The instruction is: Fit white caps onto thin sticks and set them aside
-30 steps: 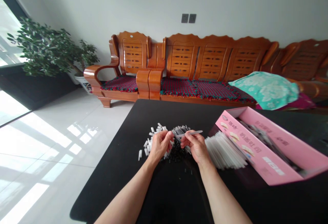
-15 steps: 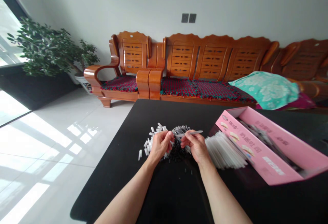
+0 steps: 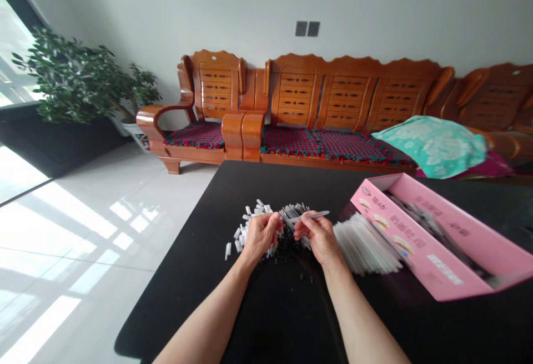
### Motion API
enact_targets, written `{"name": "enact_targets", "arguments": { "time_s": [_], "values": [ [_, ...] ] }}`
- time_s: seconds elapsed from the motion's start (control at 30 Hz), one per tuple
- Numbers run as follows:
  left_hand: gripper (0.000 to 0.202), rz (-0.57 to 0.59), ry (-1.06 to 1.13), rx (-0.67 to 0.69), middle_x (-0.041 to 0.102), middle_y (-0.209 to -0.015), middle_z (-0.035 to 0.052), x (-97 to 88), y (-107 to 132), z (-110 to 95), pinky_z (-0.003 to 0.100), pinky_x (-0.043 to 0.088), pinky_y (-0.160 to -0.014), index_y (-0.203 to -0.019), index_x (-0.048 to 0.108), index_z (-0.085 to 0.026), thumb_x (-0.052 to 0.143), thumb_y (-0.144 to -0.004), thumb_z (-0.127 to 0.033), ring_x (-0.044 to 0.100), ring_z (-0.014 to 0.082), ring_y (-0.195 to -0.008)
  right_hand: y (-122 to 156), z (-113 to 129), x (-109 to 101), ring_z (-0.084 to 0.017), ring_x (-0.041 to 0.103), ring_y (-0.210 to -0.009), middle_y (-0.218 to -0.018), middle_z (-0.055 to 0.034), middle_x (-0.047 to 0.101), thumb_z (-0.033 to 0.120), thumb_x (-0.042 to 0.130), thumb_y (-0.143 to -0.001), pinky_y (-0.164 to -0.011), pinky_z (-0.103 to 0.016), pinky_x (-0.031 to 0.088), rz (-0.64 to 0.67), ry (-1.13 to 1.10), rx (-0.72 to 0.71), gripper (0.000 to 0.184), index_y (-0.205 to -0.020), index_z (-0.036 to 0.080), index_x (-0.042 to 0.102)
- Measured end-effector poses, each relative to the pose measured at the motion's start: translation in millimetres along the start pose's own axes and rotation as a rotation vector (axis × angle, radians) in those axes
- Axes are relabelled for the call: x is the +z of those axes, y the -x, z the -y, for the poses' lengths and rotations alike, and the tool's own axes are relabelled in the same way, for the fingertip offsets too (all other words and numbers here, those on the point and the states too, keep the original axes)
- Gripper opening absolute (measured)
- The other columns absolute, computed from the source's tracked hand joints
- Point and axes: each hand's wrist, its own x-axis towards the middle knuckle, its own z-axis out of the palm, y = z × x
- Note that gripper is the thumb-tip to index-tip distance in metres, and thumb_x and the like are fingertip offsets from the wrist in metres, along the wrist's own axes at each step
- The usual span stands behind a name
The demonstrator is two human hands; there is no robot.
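My right hand (image 3: 318,237) pinches a slim whitish pen (image 3: 318,215) between thumb and fingertips. One end of it points up to the right; the other points toward my left hand (image 3: 262,235). My left hand is closed, thumb on fingers, near the pen's left end; what it holds is too small to make out. White pen caps (image 3: 239,233) lie in a loose heap beside and behind my left hand. Thin pen refills (image 3: 295,209) lie bunched behind both hands. Small black plugs (image 3: 287,250) are heaped between my wrists. A stack of translucent pen barrels (image 3: 366,246) lies right of my right hand.
A long pink cardboard box (image 3: 420,247) with dark contents stands on the right of the black table (image 3: 200,292). Beyond the table are a wooden sofa (image 3: 341,95) with a turquoise cloth (image 3: 437,145), and a wooden armchair (image 3: 212,92). A potted plant (image 3: 83,81) stands at left.
Almost nothing differs. The pen in my right hand has tilted very slightly; both hands stay in the same place.
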Motion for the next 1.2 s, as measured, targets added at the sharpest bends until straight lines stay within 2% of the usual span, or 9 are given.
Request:
{"name": "enact_targets", "arguments": {
  "time_s": [0.13,0.27,0.33,0.43,0.57,0.73,0.93,1.03,1.2],
  "values": [
    [0.040,0.032,-0.031,0.011,0.049,-0.042,-0.0034,0.9,-1.2,1.4,0.016,0.026,-0.033,-0.066,0.061,-0.013,0.066,-0.081,-0.050,0.040,0.0054,-0.032,0.0,-0.2,-0.1,-0.016,0.065,-0.048,-0.065,-0.0035,0.072,0.035,0.076,-0.076,-0.046,-0.026,0.055,-0.012,-0.010,0.002,0.022,-0.084,0.017,0.066],
    [0.038,-0.010,0.020,0.018,0.059,-0.054,-0.0023,1.3,-1.4,0.6,0.017,0.031,-0.033,-0.090,0.065,-0.014,0.075,-0.074,-0.047,0.046,0.0075,-0.036,0.5,0.5,0.8,-0.016,0.065,-0.048,-0.065,-0.0037,0.072,0.034,0.076,-0.076,-0.046,-0.026,0.055,-0.019,-0.016,0.000,0.022,-0.085,0.017,0.066],
    [0.040,-0.034,0.026,0.025,0.063,-0.063,0.0003,0.1,-0.7,0.4,0.017,0.031,-0.033,-0.096,0.066,-0.014,0.068,-0.079,-0.050,0.048,0.0070,-0.036,0.8,0.7,1.3,-0.016,0.065,-0.048,-0.065,-0.0039,0.072,0.034,0.076,-0.076,-0.046,-0.026,0.055,-0.020,-0.013,0.002,0.022,-0.085,0.016,0.066],
    [0.046,-0.004,0.004,0.008,0.062,-0.059,0.0015,-1.9,0.5,0.9,0.017,0.027,-0.033,-0.081,0.067,-0.013,0.050,-0.090,-0.055,0.044,0.0055,-0.034,0.9,0.4,1.4,-0.016,0.065,-0.048,-0.065,-0.0039,0.072,0.034,0.075,-0.076,-0.046,-0.026,0.054,-0.027,-0.007,0.002,0.022,-0.085,0.016,0.066],
    [0.043,0.064,-0.054,0.015,0.051,-0.042,-0.0027,-1.5,0.5,2.0,0.016,0.025,-0.034,-0.067,0.061,-0.014,0.061,-0.085,-0.052,0.040,0.0056,-0.032,0.2,-0.6,0.3,-0.016,0.065,-0.047,-0.064,-0.0036,0.072,0.035,0.077,-0.075,-0.045,-0.026,0.055,-0.039,-0.003,0.009,0.024,-0.085,0.017,0.066],
    [0.036,0.053,0.004,-0.014,0.053,-0.044,-0.0039,1.0,-0.4,0.3,0.017,0.028,-0.032,-0.075,0.062,-0.014,0.072,-0.076,-0.049,0.043,0.0075,-0.032,-0.5,-0.3,-0.3,-0.016,0.065,-0.047,-0.065,-0.0041,0.072,0.036,0.078,-0.074,-0.045,-0.027,0.055,-0.040,-0.010,0.015,0.025,-0.085,0.017,0.066],
    [0.048,0.113,-0.091,0.012,0.051,-0.040,-0.0022,-1.8,2.3,-3.4,0.016,0.026,-0.033,-0.066,0.061,-0.013,0.053,-0.089,-0.054,0.039,0.0056,-0.030,0.0,-0.2,0.1,-0.016,0.065,-0.048,-0.065,-0.0041,0.073,0.036,0.077,-0.074,-0.045,-0.026,0.055,-0.039,-0.009,0.016,0.025,-0.085,0.017,0.065],
    [0.042,0.151,-0.101,0.018,0.053,-0.041,-0.0024,-1.1,2.3,-1.3,0.015,0.027,-0.033,-0.068,0.061,-0.013,0.059,-0.086,-0.051,0.040,0.0055,-0.031,-0.2,-0.6,-0.2,-0.016,0.065,-0.048,-0.065,-0.0040,0.073,0.035,0.077,-0.075,-0.046,-0.026,0.055,-0.037,-0.011,0.012,0.025,-0.086,0.017,0.065],
    [0.035,0.114,-0.031,-0.032,0.054,-0.043,-0.0037,0.9,0.7,2.5,0.016,0.028,-0.031,-0.075,0.061,-0.014,0.069,-0.078,-0.048,0.041,0.0068,-0.030,-0.7,-0.5,-0.6,-0.017,0.065,-0.047,-0.065,-0.0044,0.073,0.036,0.078,-0.074,-0.045,-0.026,0.055,-0.034,-0.018,0.012,0.025,-0.085,0.017,0.065]
  ]
}}
